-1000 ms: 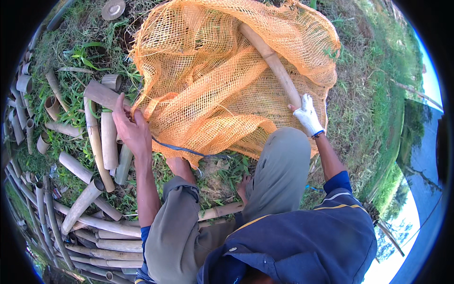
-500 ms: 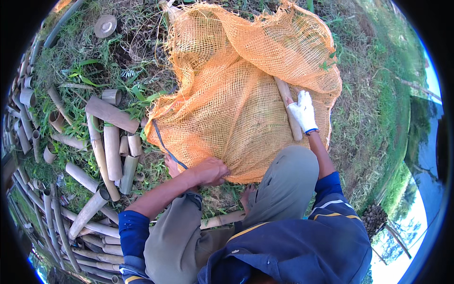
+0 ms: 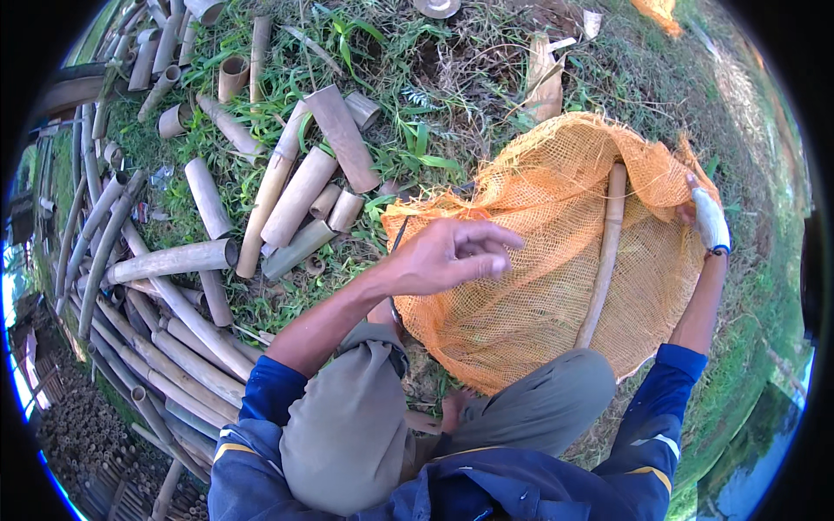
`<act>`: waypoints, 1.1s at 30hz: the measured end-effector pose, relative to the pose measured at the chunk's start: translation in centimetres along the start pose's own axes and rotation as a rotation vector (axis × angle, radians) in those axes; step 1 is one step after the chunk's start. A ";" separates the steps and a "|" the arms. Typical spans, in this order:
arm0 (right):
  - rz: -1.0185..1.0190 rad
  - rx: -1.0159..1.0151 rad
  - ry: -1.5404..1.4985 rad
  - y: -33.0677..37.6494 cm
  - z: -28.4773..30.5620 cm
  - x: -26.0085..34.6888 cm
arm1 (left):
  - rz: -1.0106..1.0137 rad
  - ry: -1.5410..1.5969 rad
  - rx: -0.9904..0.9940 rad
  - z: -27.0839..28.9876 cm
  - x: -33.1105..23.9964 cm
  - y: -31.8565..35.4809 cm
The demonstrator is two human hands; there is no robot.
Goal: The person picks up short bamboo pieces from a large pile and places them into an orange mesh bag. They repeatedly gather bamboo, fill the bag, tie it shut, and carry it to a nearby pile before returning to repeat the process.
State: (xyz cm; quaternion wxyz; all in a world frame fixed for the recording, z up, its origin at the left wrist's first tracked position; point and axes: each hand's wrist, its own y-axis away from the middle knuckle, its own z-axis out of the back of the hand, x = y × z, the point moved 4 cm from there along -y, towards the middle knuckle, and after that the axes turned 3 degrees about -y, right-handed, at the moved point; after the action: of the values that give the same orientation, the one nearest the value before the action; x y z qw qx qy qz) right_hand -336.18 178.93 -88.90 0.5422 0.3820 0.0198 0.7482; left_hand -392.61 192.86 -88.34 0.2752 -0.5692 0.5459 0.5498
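Note:
An orange mesh net [image 3: 504,295] lies spread on the ground in front of my knees, its far part folded over. My left hand [image 3: 456,254] is bare and hovers above the net's left part, fingers loosely apart with nothing in them. My right hand [image 3: 709,219], in a white glove with bare fingertips, grips the net's far right edge. A bamboo stick [image 3: 605,252] lies lengthwise on the mesh, its far end by the fold. Along the left edge of the net, a thin dark cord [image 3: 399,234] runs partly behind my left wrist.
Cut bamboo pieces [image 3: 300,198] lie in the grass on the left, and long bamboo poles [image 3: 191,365] are piled at lower left. Beyond the net are a split bamboo piece [image 3: 545,82] and a round disc [image 3: 437,7]. More orange netting [image 3: 660,13] shows at the far right.
My left hand has let go of the net's near edge and lifted. My right hand has left the stick and taken the far right edge. The view has swung left.

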 end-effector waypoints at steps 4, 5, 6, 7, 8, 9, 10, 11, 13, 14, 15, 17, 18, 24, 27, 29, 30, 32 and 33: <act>0.290 -0.210 0.703 7.2 2.1 0.6 | -0.114 -0.817 -1.282 13.3 0.5 3.3; 0.281 -0.222 0.691 10.2 0.7 1.7 | -0.057 -0.876 -1.376 15.5 1.2 4.2; 0.275 -0.233 0.680 13.3 -0.8 3.1 | -0.004 -0.974 -1.415 17.4 2.4 4.6; 0.140 -0.230 0.665 15.1 -2.1 4.3 | 0.049 -1.079 -1.447 19.1 3.4 4.6; 0.079 -0.155 0.640 16.5 -3.6 6.0 | 0.090 -1.036 -1.419 20.4 4.1 4.1; 0.152 -0.160 0.284 15.9 -4.0 6.3 | 0.123 -0.991 -1.381 21.2 4.5 3.0; 0.222 -0.157 -0.074 14.1 -4.7 6.2 | 0.158 -0.947 -1.346 22.0 4.9 2.3; 0.244 -0.135 -0.387 11.4 -4.5 4.9 | 0.175 -0.952 -1.328 22.1 4.9 1.3; 0.269 -0.081 -0.985 4.8 -2.1 1.4 | 0.183 -0.960 -1.274 21.9 3.6 -1.4; 0.249 -0.025 -1.197 2.9 -0.7 -0.4 | 0.102 -1.046 -1.305 22.1 3.6 -2.1; 0.225 0.006 -1.404 1.5 1.5 -2.5 | 0.116 -1.007 -1.262 21.9 3.5 -3.5; 0.145 0.052 -1.524 2.2 1.7 -3.3 | 0.172 -0.955 -1.216 22.1 3.0 -4.0; 0.119 0.061 -1.515 3.9 -0.3 -1.3 | 0.132 -0.950 -1.275 23.2 3.4 -2.8; -0.077 0.257 -0.394 14.3 -3.2 -8.5 | 0.004 -0.672 -1.412 23.8 2.5 2.8; 0.167 0.087 0.359 22.3 -4.7 -7.9 | -0.180 -0.341 -1.308 19.3 -1.3 5.5; 0.133 0.101 0.025 26.5 -6.4 -2.8 | -0.095 -0.321 -1.079 14.3 -5.2 6.5; 0.157 0.064 -0.174 27.5 -6.8 -0.7 | -0.140 -0.273 -0.898 11.3 -7.0 5.9; 0.292 -0.110 -0.368 27.6 -7.5 1.6 | -0.235 -0.162 -0.545 4.9 -9.3 2.8; 0.387 -0.252 -0.357 27.6 -7.9 2.1 | -0.188 -0.115 -0.421 2.0 -8.6 0.5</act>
State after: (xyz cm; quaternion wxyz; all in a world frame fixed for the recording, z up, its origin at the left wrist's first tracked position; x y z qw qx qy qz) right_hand -363.04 172.34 -81.07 0.4275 0.4340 -0.2424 0.7551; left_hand -392.01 197.30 -80.74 0.2311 -0.6300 0.3471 0.6551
